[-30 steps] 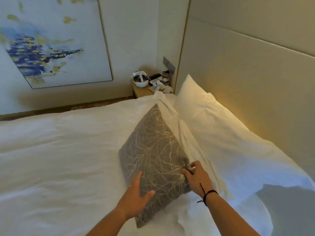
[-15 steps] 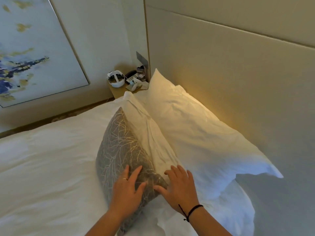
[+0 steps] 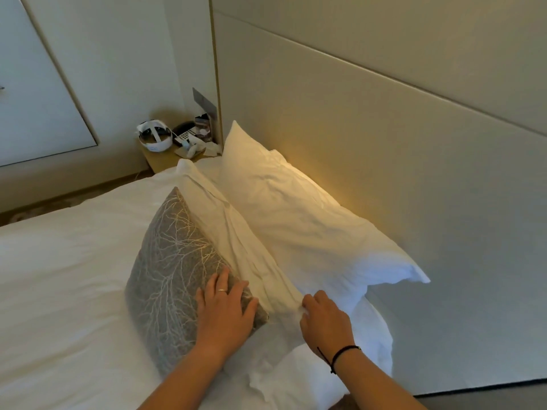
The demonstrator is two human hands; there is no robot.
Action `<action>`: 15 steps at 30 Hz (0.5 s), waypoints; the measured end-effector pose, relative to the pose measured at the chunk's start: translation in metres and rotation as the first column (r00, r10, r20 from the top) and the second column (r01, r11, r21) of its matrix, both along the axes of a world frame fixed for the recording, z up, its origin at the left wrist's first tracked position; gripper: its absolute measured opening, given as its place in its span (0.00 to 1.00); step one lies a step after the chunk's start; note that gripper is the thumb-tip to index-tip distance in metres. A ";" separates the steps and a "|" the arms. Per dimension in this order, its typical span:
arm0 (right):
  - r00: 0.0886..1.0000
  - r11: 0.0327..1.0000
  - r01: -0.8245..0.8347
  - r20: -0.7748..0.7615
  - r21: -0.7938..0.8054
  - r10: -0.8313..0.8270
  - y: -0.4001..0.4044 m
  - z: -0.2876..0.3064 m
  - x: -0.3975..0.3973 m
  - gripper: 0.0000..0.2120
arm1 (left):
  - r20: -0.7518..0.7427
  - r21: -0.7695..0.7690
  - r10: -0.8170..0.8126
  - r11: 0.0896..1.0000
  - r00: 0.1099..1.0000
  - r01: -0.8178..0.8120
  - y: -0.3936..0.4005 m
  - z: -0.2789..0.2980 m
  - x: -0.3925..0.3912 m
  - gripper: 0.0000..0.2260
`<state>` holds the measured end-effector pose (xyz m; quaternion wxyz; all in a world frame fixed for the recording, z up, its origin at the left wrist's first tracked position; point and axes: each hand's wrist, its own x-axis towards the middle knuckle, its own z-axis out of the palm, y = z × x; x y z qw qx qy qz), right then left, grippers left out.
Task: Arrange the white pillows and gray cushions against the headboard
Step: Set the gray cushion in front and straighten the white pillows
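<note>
Left hand (image 3: 226, 310) lies flat with its fingers spread on the near upper corner of the gray cushion (image 3: 171, 267), pressing it back toward one o'clock against the front white pillow (image 3: 233, 238). Right hand (image 3: 324, 318), at three o'clock from the left, has its fingertips gathered on a fold at that pillow's near end; it looks like a pinch, though the fingertips are tucked into the cloth and I cannot tell for certain. The cushion stands on edge on the white bed (image 3: 65, 261), tilted onto the front pillow, which in turn leans on the back white pillow (image 3: 302, 220) resting against the headboard (image 3: 384, 149).

By my reading the step in hand is seating this cushion and tidying the pillow end behind it (only one gray cushion shows, so any other is out of view). The next move would call for tugging the pinched fold straight while the left palm steadies the cushion, so it does not slide forward toward seven o'clock. A cluttered bedside table (image 3: 165, 158) sits at eleven o'clock, beyond the bed's corner.
</note>
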<state>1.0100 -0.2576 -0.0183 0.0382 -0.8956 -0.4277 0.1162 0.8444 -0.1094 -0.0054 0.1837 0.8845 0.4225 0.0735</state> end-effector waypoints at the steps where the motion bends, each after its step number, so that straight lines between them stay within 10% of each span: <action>1: 1.000 0.999 -0.028 0.011 -0.028 0.029 -0.003 -0.002 -0.003 0.09 | -0.019 0.010 -0.009 1.000 1.000 0.009 0.001 0.000 0.000 0.20; 15: 0.996 0.996 -0.085 0.020 -0.033 0.086 -0.029 0.022 0.006 0.25 | 0.138 -0.019 -0.097 0.995 0.986 0.100 0.015 0.025 0.019 0.11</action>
